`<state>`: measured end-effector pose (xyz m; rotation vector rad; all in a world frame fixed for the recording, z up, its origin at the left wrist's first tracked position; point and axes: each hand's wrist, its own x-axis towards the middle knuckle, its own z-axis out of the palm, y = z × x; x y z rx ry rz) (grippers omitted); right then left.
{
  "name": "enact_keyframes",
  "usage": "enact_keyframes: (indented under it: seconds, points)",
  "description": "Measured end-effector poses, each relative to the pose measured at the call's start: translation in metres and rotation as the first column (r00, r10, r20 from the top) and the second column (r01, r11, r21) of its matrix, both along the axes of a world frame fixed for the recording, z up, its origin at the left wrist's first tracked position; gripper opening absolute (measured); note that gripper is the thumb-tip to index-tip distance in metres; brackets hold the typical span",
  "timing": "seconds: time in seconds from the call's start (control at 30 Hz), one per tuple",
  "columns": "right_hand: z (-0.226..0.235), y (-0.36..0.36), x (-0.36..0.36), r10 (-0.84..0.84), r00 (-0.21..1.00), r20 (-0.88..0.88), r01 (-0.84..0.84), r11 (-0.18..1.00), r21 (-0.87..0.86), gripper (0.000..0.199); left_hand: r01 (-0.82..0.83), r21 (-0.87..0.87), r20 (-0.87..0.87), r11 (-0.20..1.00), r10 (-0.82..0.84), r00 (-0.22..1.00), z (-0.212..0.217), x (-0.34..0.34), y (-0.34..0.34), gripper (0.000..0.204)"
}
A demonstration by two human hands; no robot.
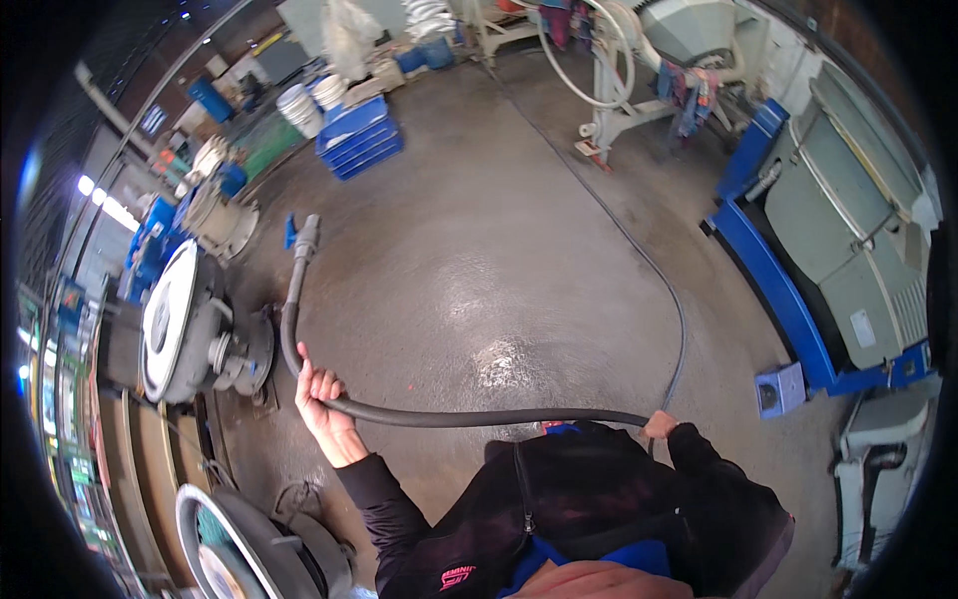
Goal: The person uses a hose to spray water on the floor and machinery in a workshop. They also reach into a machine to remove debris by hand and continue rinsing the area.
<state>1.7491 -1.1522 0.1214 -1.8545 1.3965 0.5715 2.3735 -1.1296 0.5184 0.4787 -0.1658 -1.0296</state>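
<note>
A thick dark hose [469, 415] runs across in front of my body from one hand to the other. My left hand [321, 391] is closed round it where it bends upward. Beyond that hand the hose rises to a grey end fitting [307, 238] with a blue lever handle [290, 231] beside it. My right hand [660, 425] is closed on the hose near its other end, close to my right side. A thinner grey hose [683, 329] leads from near this hand across the floor toward the far machine. The fingers of the right hand are partly hidden.
The wet grey floor [469, 220] spreads ahead. At left stand round machines, one with a white-rimmed bowl [172, 319]. Farther off are stacked blue crates [359, 140] and white buckets [299, 110]. A large blue-framed machine [778, 290] stands at right, with a small purple-blue box [779, 390] near it.
</note>
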Motion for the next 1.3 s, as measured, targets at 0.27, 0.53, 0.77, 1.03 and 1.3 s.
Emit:
enact_keyframes:
  seconds: [0.27,0.53,0.77,1.03,1.3]
  points:
    - [0.012,-0.002,0.089,0.121,0.984,-0.129,-0.125,0.992,-0.025,0.038,0.215,0.402,-0.045,0.89,-0.216,0.975,-0.074,0.098,-0.207,0.024]
    - [0.073,-0.008,0.276,-0.61,0.752,-0.247,0.635,0.772,0.029,0.046,0.521,0.367,-0.076,0.771,-0.533,0.843,-0.102,0.2,-0.404,0.023]
    - [0.071,-0.111,0.397,-0.829,0.492,-0.266,0.847,0.526,-0.073,0.048,0.473,0.352,-0.096,0.808,-0.472,0.877,-0.119,0.309,-0.517,0.021]
    - [0.023,-0.298,0.476,-0.817,0.571,-0.074,0.821,0.569,0.046,0.038,0.418,0.381,-0.126,0.825,-0.401,0.907,-0.159,0.406,-0.668,0.021]
    - [0.003,-0.755,0.616,-0.684,0.629,0.371,0.754,0.652,-0.076,0.029,0.678,0.345,-0.202,0.65,-0.654,0.729,-0.149,0.392,-0.829,0.026]
